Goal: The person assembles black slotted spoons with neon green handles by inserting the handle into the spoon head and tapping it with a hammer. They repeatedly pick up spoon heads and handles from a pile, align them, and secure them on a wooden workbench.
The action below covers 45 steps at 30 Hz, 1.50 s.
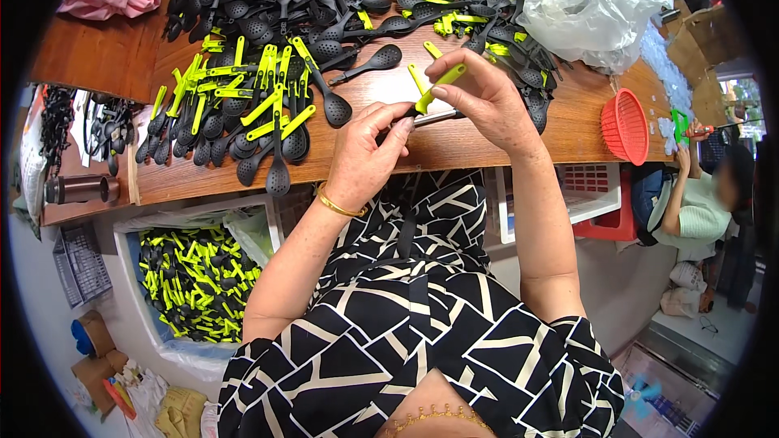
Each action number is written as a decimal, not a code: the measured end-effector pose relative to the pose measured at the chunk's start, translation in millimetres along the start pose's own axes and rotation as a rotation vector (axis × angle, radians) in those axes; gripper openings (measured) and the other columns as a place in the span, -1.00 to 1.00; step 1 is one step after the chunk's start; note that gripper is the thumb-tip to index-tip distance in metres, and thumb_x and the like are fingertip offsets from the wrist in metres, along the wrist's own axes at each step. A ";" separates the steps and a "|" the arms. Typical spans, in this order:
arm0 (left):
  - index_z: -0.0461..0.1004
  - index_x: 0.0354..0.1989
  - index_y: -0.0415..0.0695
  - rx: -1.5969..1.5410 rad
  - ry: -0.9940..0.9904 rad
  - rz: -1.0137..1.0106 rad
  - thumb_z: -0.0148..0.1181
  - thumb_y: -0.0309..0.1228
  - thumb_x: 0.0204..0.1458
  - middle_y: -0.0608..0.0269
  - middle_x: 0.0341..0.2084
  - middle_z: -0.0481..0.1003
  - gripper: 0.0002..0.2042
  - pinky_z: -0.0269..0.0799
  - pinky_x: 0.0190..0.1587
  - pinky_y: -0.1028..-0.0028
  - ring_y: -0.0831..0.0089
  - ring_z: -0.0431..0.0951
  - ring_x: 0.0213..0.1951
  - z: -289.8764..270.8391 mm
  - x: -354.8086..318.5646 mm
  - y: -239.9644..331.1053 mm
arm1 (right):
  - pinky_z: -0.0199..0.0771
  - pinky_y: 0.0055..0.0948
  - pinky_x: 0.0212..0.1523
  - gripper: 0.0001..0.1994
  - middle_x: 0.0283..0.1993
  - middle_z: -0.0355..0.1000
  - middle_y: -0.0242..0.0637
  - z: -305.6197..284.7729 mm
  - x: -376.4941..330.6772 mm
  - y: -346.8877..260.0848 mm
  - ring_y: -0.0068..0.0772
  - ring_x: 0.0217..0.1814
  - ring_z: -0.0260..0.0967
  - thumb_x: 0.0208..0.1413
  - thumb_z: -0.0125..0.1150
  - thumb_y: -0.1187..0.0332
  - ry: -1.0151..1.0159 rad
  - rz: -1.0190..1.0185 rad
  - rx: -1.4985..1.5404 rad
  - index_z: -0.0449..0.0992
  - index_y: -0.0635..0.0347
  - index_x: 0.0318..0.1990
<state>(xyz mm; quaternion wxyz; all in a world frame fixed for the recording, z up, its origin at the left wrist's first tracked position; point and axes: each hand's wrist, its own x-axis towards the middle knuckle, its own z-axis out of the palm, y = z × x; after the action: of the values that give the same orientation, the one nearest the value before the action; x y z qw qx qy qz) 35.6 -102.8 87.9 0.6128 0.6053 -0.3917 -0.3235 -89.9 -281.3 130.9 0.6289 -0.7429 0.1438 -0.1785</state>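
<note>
Above the table's front edge, my right hand (491, 105) pinches a lime-green utensil handle (445, 81) between thumb and fingers. My left hand (363, 146) is closed round a black piece at the handle's lower end; most of that piece is hidden by the fingers. Just beneath them a thin metal rod (438, 118) points to the right. Two more lime-green pieces show behind the handle, partly covered by my right hand. To the left lies a pile of black spoons with lime-green handles (276, 101), some of them slotted. A black slotted spoon (381, 59) rests beyond my left hand.
Black utensils (268, 8) are heaped across the table's far side. A clear plastic bag (592, 0) and a red basket (625, 126) stand at the right. Below left, a white bin (128, 264) holds many green-and-black pieces. Another person (694, 203) sits at far right.
</note>
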 end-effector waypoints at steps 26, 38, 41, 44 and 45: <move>0.46 -0.01 -0.26 -0.495 0.065 -0.591 0.23 -0.50 0.27 0.08 -0.31 0.65 -0.81 0.56 -0.29 0.53 0.46 0.65 -0.42 -49.8 -103.1 -49.5 | 0.45 -0.20 0.14 -0.64 -0.04 0.58 -0.19 -9.6 -21.4 41.5 -0.11 0.06 0.48 0.06 0.46 0.34 0.103 -0.239 -0.850 0.62 0.09 0.05; 0.46 0.00 -0.21 -0.530 0.078 -0.348 0.28 -0.40 0.26 0.06 -0.26 0.66 -0.77 0.54 -0.29 0.58 0.53 0.61 -0.42 -26.1 -35.6 -16.4 | 0.53 -0.29 0.03 -0.74 -0.01 0.60 -0.09 -74.9 127.2 73.7 -0.16 -0.02 0.58 0.20 0.31 0.30 0.368 -0.140 -0.842 0.66 0.18 -0.01; 0.45 -0.02 -0.21 -0.519 0.062 -0.377 0.27 -0.38 0.27 0.09 -0.26 0.66 -0.77 0.51 -0.29 0.58 0.53 0.59 -0.43 -21.1 -12.6 -11.0 | 0.54 -0.19 0.01 -0.71 -0.09 0.61 -0.05 -112.4 182.5 114.4 -0.04 -0.05 0.58 0.13 0.37 0.26 0.437 -0.076 -1.074 0.66 0.19 -0.05; 0.45 -0.02 -0.21 -0.522 0.099 -0.359 0.27 -0.40 0.27 0.08 -0.26 0.66 -0.78 0.49 -0.29 0.59 0.55 0.58 -0.43 -25.7 -7.9 -23.0 | 0.55 -0.07 0.07 -0.75 -0.12 0.63 -0.03 -117.5 206.4 115.3 0.05 0.00 0.58 0.09 0.35 0.20 0.315 0.064 -1.214 0.71 0.05 -0.13; 0.45 -0.02 -0.21 -0.521 0.118 -0.363 0.26 -0.41 0.27 0.08 -0.24 0.66 -0.79 0.49 -0.30 0.59 0.55 0.57 -0.43 -28.1 -7.2 -28.5 | 0.56 -0.07 0.07 -0.77 -0.14 0.64 -0.06 -117.2 211.3 107.4 0.04 -0.01 0.59 0.08 0.33 0.19 0.230 0.170 -1.213 0.72 0.01 -0.15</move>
<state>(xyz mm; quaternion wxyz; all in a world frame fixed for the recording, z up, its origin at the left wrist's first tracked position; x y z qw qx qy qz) 58.9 -84.4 60.0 0.7010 0.5058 -0.1453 -0.4814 48.0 -495.4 59.9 0.0876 -0.9298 0.3452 -0.0932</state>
